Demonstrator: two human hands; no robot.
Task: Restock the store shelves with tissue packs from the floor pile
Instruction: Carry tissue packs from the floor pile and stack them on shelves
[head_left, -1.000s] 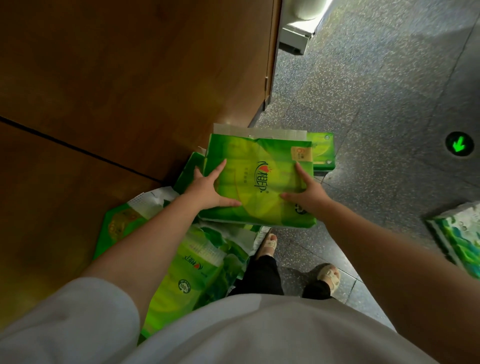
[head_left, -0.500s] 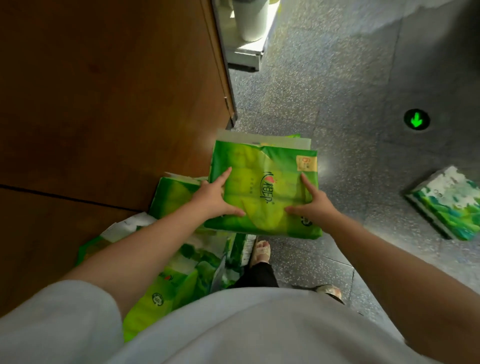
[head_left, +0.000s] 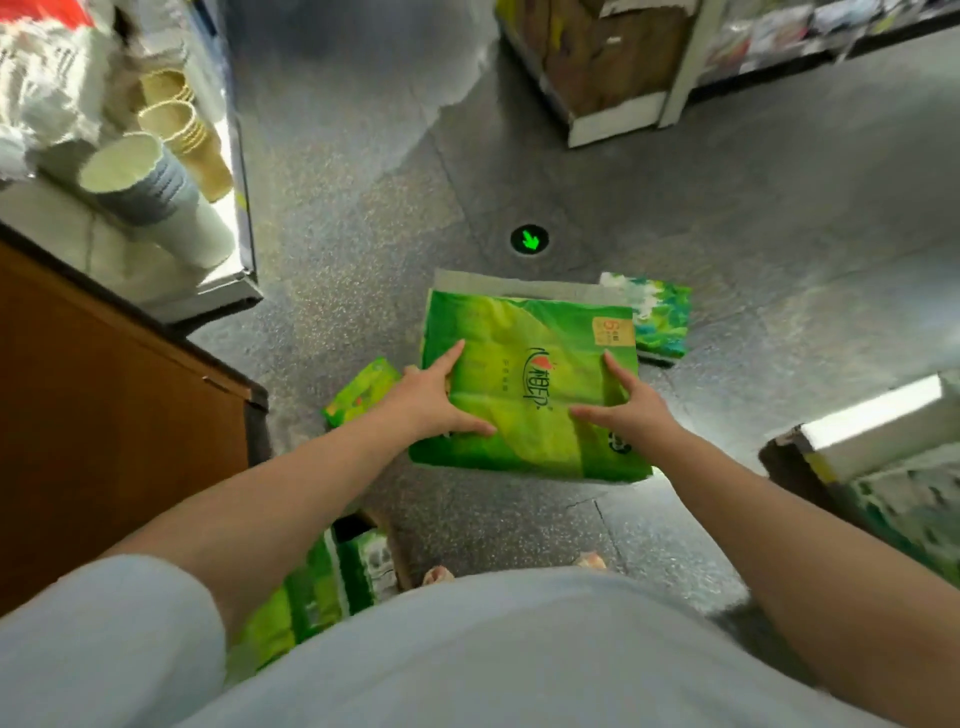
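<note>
1. Held item: one green tissue pack (head_left: 530, 384), large, carried in front of the body above the grey floor (head_left: 727, 249), flat face up, orange label at its far right corner.
2. Left hand (head_left: 431, 402) — on the pack's left edge, index finger stretched along the top face, thumb lying across the near part of it; the other fingers go under the edge, out of sight. It grips the pack.
3. Right hand (head_left: 631, 410) — mirror pose on the right edge: index finger up the top face, thumb pointing inward, remaining fingers hidden under the pack. Also gripping.
4. Other packs on the floor, count 3 visible: one small green pack (head_left: 358, 392) just left of the left hand, one blue-green pack (head_left: 662, 322) showing behind the held pack's far right corner, one green-and-white pack (head_left: 322, 592) near the feet, partly hidden by the left forearm.
5. Right edge: a shelf (head_left: 872, 415) with more green-patterned packaging below it — blurred, can't count.
6. Upper left: a white shelf (head_left: 228, 280) with paper cup stacks lying on their sides — 1 white stack (head_left: 156, 197), 2 tan stacks (head_left: 182, 130).
7. One round green arrow marker (head_left: 529, 240) on the floor, beyond the held pack.
8. Brown wooden panel (head_left: 114, 415) at left. Cardboard boxes (head_left: 613, 52) on a low stand at top; count unclear.
</note>
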